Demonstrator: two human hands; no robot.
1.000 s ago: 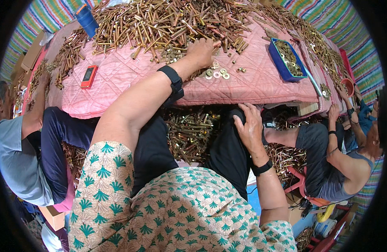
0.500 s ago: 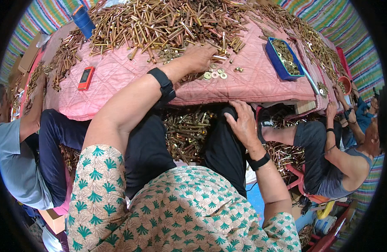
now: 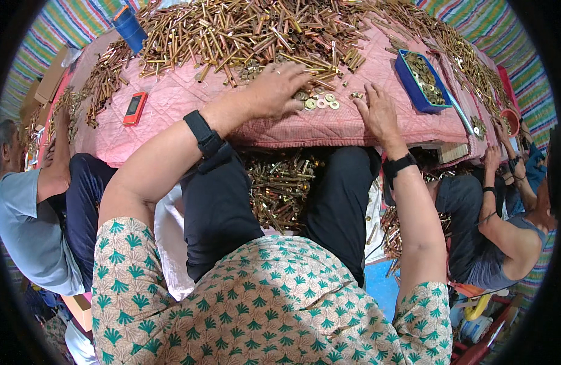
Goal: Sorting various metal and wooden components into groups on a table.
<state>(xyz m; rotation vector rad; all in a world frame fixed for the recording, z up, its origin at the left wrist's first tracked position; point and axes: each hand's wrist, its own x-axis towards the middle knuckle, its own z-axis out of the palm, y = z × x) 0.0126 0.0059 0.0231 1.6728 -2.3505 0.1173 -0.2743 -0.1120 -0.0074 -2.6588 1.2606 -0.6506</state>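
My left hand (image 3: 279,91) is low over the pink quilted cloth (image 3: 189,103), fingers apart, at the near edge of a heap of brass bolt-like rods (image 3: 256,36). Beside its fingertips lies a small group of round washers (image 3: 320,102), brass-coloured with one pinkish. My right hand (image 3: 381,114) rests at the cloth's near edge, its fingers stretched out and its thumb apart. Close to those fingertips sit a few small brass nuts (image 3: 356,95). Nothing shows in either hand. More washers (image 3: 251,70) lie partly hidden behind my left hand.
A blue tray (image 3: 404,79) of washers stands to the right, a blue cup (image 3: 129,31) far left. An orange-red device (image 3: 135,109) lies on the cloth. Loose bolts (image 3: 283,188) fill the space between my knees. One person (image 3: 31,213) sits left, others (image 3: 505,237) right.
My right hand has risen from my knee onto the cloth's edge near the nuts. My left hand has drawn slightly left, its fingers now spread. The whole view has shifted a little.
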